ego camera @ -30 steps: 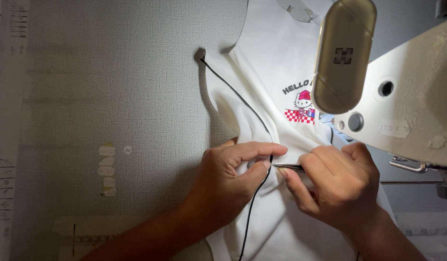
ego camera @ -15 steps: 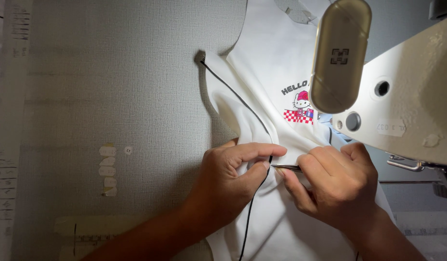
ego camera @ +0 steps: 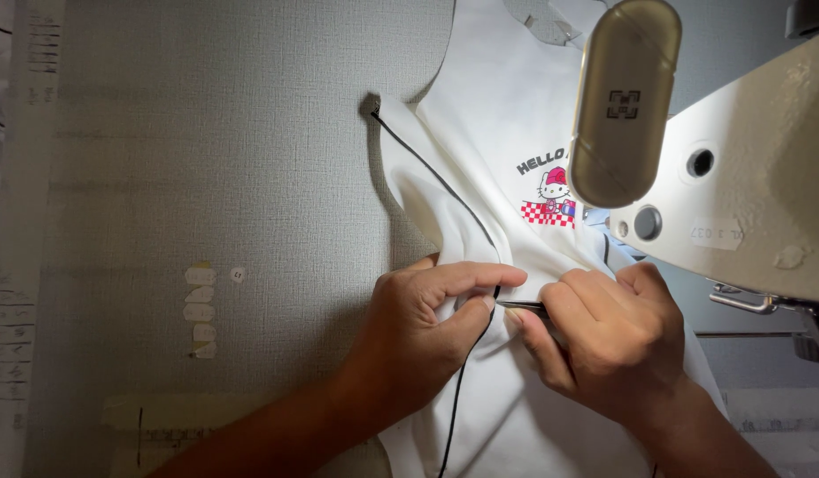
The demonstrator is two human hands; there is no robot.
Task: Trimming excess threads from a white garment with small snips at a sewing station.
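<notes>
Surface: grey table [ego camera: 206, 159], sewing machine [ego camera: 737, 195] at right.
Garment: white cloth [ego camera: 498, 133] with black piping [ego camera: 436, 177], left of machine.
Left hand [ego camera: 427, 332]: fingers pinched on cloth fold.
Right hand [ego camera: 613, 341]: clamped on small metal tool [ego camera: 523, 307].
Risk: tool tip could nick cloth or finger.
Room: open left of machine; tight beside it.
</notes>
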